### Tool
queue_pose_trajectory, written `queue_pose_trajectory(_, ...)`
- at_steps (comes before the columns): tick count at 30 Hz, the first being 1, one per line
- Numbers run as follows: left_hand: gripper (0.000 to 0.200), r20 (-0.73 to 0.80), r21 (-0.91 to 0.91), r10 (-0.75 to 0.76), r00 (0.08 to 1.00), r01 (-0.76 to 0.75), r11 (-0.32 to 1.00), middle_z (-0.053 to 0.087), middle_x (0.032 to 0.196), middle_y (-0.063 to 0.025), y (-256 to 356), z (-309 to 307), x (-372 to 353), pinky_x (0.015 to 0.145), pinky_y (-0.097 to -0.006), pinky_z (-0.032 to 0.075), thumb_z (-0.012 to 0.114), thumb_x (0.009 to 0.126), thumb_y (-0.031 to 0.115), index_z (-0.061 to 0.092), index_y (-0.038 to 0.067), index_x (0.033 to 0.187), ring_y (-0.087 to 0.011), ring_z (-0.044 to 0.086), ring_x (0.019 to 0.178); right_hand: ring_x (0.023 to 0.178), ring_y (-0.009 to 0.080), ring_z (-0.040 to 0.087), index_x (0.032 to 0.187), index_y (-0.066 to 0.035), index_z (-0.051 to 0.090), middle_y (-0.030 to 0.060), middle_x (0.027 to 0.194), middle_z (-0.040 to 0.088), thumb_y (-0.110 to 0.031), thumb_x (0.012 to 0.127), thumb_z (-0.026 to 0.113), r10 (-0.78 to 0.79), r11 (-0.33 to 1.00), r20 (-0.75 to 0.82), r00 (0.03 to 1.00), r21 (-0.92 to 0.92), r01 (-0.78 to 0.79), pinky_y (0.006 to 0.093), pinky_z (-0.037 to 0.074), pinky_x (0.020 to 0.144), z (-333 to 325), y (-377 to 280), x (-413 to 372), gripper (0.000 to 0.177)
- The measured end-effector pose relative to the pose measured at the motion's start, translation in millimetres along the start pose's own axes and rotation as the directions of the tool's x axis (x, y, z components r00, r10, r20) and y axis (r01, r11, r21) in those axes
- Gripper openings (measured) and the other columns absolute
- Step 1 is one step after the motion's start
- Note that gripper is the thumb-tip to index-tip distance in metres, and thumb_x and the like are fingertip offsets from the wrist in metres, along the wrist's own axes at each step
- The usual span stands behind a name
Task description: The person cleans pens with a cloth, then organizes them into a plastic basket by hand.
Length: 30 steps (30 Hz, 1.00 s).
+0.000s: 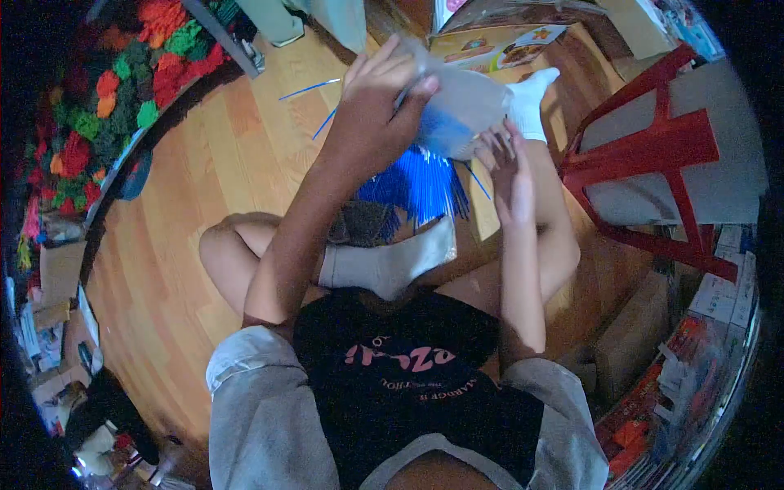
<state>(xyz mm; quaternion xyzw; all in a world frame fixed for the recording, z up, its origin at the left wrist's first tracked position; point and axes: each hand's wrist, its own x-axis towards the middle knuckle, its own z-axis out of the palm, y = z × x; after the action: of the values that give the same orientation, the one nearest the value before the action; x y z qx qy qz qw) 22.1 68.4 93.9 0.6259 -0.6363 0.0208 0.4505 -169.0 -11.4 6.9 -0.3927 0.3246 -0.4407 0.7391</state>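
Note:
A translucent plastic bag (465,102) is held up in front of me, with something blue showing through its lower part. My left hand (380,106) grips the bag's left side, thumb on the near face and the other fingers partly behind it. At the lower right edge, my right hand (510,171) has its curled fingers on the bag, slightly blurred. Below the bag, a bundle of thin blue sticks (416,188) lies fanned out between my legs. A loose blue stick (309,89) rests on the floor beyond my left forearm.
Crossed legs with white socks (380,261) surround the sticks on the wooden floor (180,204). A red-framed stool (653,163) stands at right. Red, green and orange yarn-like bundles (106,106) fill the upper left. A printed cardboard box (502,47) is ahead.

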Motion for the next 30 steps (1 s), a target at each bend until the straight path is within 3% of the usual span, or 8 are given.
queue_pose_trajectory(2,0.024,-0.082,-0.029,0.073,0.994,-0.076,0.997,0.054,0.094,-0.0188,2,13,22,0.092,-0.0485,0.025,0.046,0.08,0.023,0.057,0.003,0.087,-0.0393,0.04,0.106,0.104,0.021,0.044,0.118,-0.003,0.037,0.0117,0.112,0.045,-0.03,0.086,0.041,-0.053,0.999,-0.019,0.998,0.002,0.053,0.0354,0.037,0.085,-13,-11,9,0.042)
queue_pose_trajectory(4,0.023,0.018,-0.067,-0.023,1.0,0.025,0.997,0.054,0.101,-0.0168,4,26,44,0.094,-0.0356,0.028,0.048,0.08,0.023,0.059,0.006,0.092,-0.0338,0.039,0.111,0.104,0.0206,0.044,0.117,-0.004,0.038,0.0109,0.111,0.046,-0.028,0.086,0.041,-0.065,0.998,-0.026,0.998,-0.023,0.065,0.0345,0.036,0.086,-20,-24,13,0.04)
queue_pose_trajectory(8,0.024,0.176,-0.058,-0.048,0.983,0.059,0.997,0.051,0.103,-0.0213,7,48,70,0.09,-0.0352,0.032,0.048,0.08,0.024,0.058,0.005,0.092,-0.0362,0.041,0.107,0.109,0.0216,0.04,0.12,-0.004,0.035,0.0131,0.116,0.041,-0.032,0.085,0.042,0.004,0.992,-0.074,0.997,-0.128,-0.014,0.0333,0.033,0.087,-40,-21,19,0.045)
queue_pose_trajectory(13,0.025,0.084,0.026,0.038,0.996,-0.04,0.999,0.053,0.099,-0.0219,-11,77,68,0.089,-0.0374,0.034,0.048,0.08,0.025,0.058,0.003,0.089,-0.0386,0.043,0.102,0.105,0.0218,0.042,0.119,-0.005,0.037,0.0129,0.117,0.042,-0.028,0.085,0.042,0.056,0.993,-0.091,0.994,-0.095,-0.065,0.0337,0.035,0.084,-63,-12,23,0.042)
queue_pose_trajectory(16,0.027,0.193,-0.018,0.045,0.98,-0.042,0.999,0.054,0.096,-0.0215,-18,81,63,0.09,-0.0394,0.032,0.046,0.081,0.027,0.058,0.004,0.091,-0.0399,0.042,0.103,0.105,0.0215,0.042,0.119,-0.005,0.037,0.0133,0.118,0.041,-0.027,0.084,0.044,0.087,0.99,-0.112,0.99,-0.099,-0.098,0.0327,0.035,0.084,-76,-7,26,0.042)
queue_pose_trajectory(20,0.03,0.285,0.143,-0.091,0.954,0.052,0.988,0.055,0.095,-0.0213,-11,82,60,0.093,-0.0419,0.028,0.044,0.081,0.029,0.058,0.006,0.094,-0.041,0.04,0.104,0.099,0.0175,0.047,0.115,-0.004,0.044,0.0104,0.108,0.049,-0.022,0.082,0.048,0.081,0.977,-0.185,0.98,-0.18,-0.114,0.0284,0.039,0.08,-84,6,39,0.038)
queue_pose_trajectory(25,0.031,0.318,0.369,-0.095,0.943,-0.031,0.929,0.054,0.096,-0.0201,-12,105,56,0.092,-0.0477,0.026,0.041,0.081,0.03,0.058,0.005,0.091,-0.0378,0.039,0.108,0.104,0.0204,0.043,0.114,0.0,0.043,0.0129,0.113,0.047,-0.018,0.081,0.049,-0.185,0.828,-0.023,0.982,-0.542,0.143,0.0293,0.034,0.087,-72,16,51,0.038)
queue_pose_trajectory(30,0.031,0.419,0.334,-0.156,0.894,0.008,0.942,0.055,0.093,-0.0181,-9,112,52,0.088,-0.0497,0.027,0.04,0.082,0.029,0.058,0.006,0.091,-0.0332,0.044,0.102,0.103,0.021,0.044,0.114,0.0,0.043,0.0141,0.113,0.047,-0.015,0.08,0.051,-0.137,0.822,0.08,0.987,-0.547,0.158,0.0293,0.033,0.089,-79,34,60,0.038)
